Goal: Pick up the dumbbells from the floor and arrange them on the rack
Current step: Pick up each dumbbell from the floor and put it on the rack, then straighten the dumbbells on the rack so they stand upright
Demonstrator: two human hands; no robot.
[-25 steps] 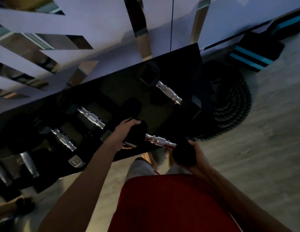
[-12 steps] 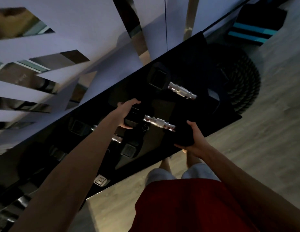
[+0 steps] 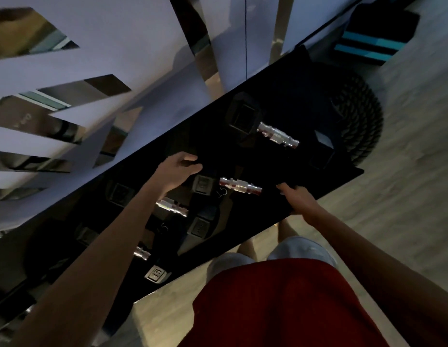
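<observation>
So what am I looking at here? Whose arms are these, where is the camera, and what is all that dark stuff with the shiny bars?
There is no machine here: the arms belong to a person wearing a camera on the head, so you look forward and down along them. The dark slanted shelf is a dumbbell rack standing against the wall. The shiny bars are dumbbell handles; the dark blocks at their ends are the weights. The middle dumbbell lies on the rack between the two hands. The left hand is at its far end and the right hand at its near end, but it is too dark to tell whether either has a grip on it. Another dumbbell lies further along. Beyond the rack sits a coiled rope on the floor.
</observation>
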